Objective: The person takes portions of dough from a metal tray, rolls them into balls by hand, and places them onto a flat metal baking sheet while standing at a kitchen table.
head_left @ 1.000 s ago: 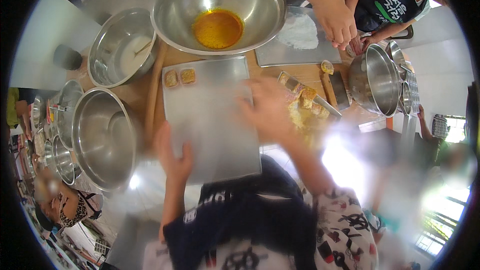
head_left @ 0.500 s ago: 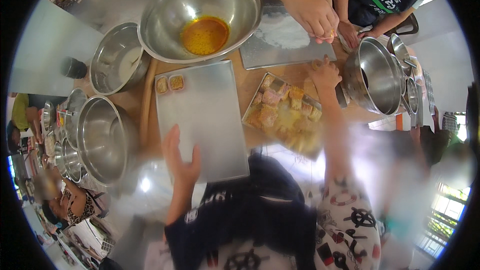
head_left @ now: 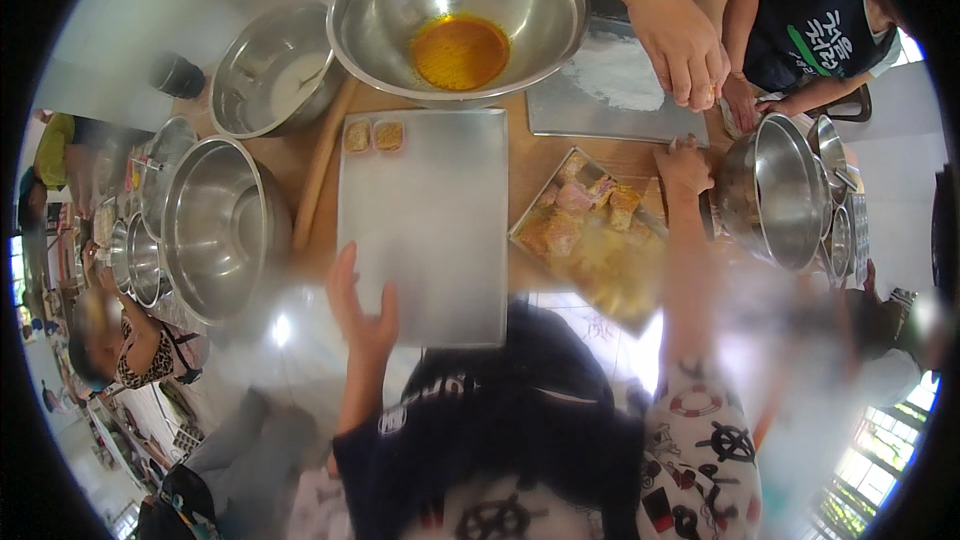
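My left hand (head_left: 365, 305) is open, thumb and fingers spread, over the lower left edge of a flat metal tray (head_left: 425, 240). Two small square pieces with yellow crumbs on top, seemingly in pale cups (head_left: 388, 136), sit in that tray's far left corner. My right hand (head_left: 685, 172) reaches forward with curled fingers, at the near edge of a metal tray of white powder (head_left: 690, 130); whatever its fingertips hold is too small to make out. Left of my right forearm lies a smaller tray with several pinkish and yellow crumb-coated pieces (head_left: 575, 198), its near part blurred.
Across the table, a co-worker's hand (head_left: 690, 65) hangs over the powder tray, fingers pinched. Another person's hands (head_left: 750, 105) rest beyond it. A large steel bowl (head_left: 545, 25) holds orange liquid. More steel bowls (head_left: 215, 230) line the left, others (head_left: 785, 190) the right. A wooden rolling pin (head_left: 320, 175) lies beside my tray.
The view has shifted, so the table's things sit differently in the picture. My right hand's fingers have curled in more. The co-worker's hand has turned downward. My left hand stays spread.
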### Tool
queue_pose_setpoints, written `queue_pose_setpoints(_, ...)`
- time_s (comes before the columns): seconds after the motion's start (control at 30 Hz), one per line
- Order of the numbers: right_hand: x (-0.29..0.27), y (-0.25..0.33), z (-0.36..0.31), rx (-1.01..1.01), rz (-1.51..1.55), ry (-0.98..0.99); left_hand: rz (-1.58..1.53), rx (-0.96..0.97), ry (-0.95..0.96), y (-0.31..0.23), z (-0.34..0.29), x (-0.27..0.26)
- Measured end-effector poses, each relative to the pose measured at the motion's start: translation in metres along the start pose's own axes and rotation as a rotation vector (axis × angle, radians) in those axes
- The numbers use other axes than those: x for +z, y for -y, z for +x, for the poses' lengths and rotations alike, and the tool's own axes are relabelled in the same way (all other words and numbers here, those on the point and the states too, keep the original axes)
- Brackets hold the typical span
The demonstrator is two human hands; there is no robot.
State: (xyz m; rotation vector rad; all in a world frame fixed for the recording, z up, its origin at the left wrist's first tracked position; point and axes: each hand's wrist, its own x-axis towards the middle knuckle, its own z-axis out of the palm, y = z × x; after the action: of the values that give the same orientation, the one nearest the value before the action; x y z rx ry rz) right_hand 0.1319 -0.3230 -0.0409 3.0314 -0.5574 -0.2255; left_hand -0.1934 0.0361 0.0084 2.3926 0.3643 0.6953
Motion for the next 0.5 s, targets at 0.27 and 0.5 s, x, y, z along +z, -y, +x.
queue_pose_setpoints(0.27,0.001,-0.006,-0.007,-0.003,0.076,-0.148,-0.032,-0.040,0.009,0.006,-0.002,-0.006)
queue_pose_setpoints(0.5,0.006,-0.020,0.002,-0.105,0.118,-0.088,-0.028,-0.050,0.029,0.008,0.001,-0.005)
